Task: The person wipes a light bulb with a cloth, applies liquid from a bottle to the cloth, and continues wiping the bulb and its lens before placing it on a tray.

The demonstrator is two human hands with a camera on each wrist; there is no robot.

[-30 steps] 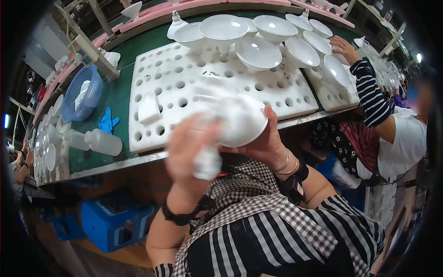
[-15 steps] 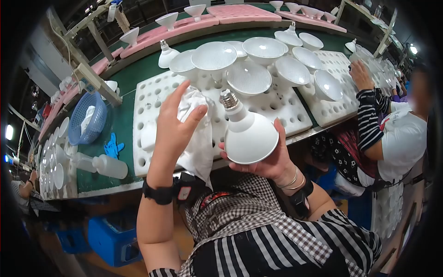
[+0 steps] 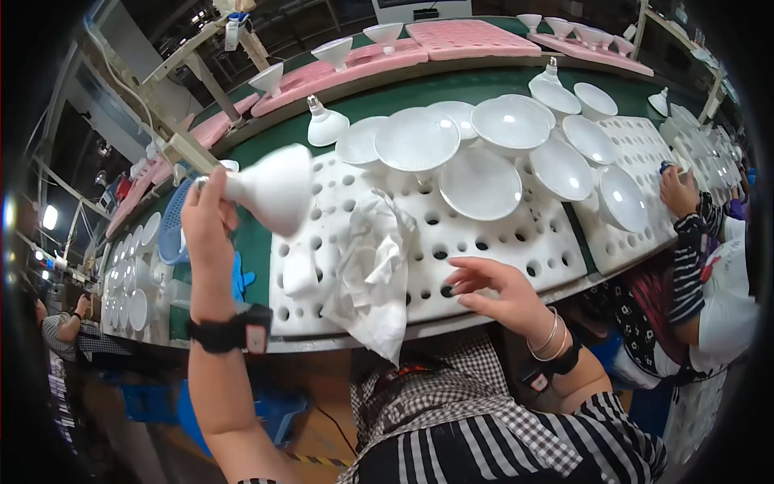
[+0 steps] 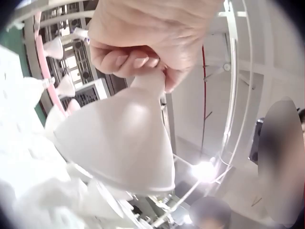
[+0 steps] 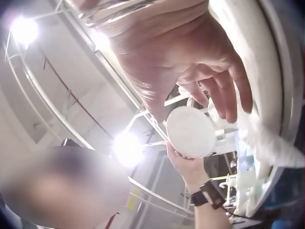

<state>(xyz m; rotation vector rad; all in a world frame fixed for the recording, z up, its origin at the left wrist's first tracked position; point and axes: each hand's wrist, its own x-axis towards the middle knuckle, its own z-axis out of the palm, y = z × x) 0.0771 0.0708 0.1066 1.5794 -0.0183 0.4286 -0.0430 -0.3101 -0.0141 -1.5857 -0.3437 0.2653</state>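
In the head view my left hand [image 3: 208, 222] is raised at the left and grips a white reflector lamp bulb [image 3: 280, 190] by its narrow base end. The bulb lies tipped sideways, its wide face toward the right. Fingers curl round the neck in the left wrist view, hiding the screw cap, with the white cone [image 4: 121, 138] below them. My right hand [image 3: 509, 300] hovers near the front edge of the white foam board [image 3: 556, 246], fingers loosely bent and holding nothing. Between the hands a crumpled white cloth [image 3: 372, 270] lies on the board, one corner hanging over the edge.
Several reflector bulbs [image 3: 481, 184] stand face up in the board's holes. One bulb [image 3: 326, 125] rests cap up behind it. A blue basket [image 3: 172, 222] and a blue glove [image 3: 241, 278] are at the left. Another person's hand [image 3: 680, 192] works at the right.
The bulb has passed from my right hand to my left and moved up to the left. My left hand has let go of the cloth, now on the board. The right hand is empty.
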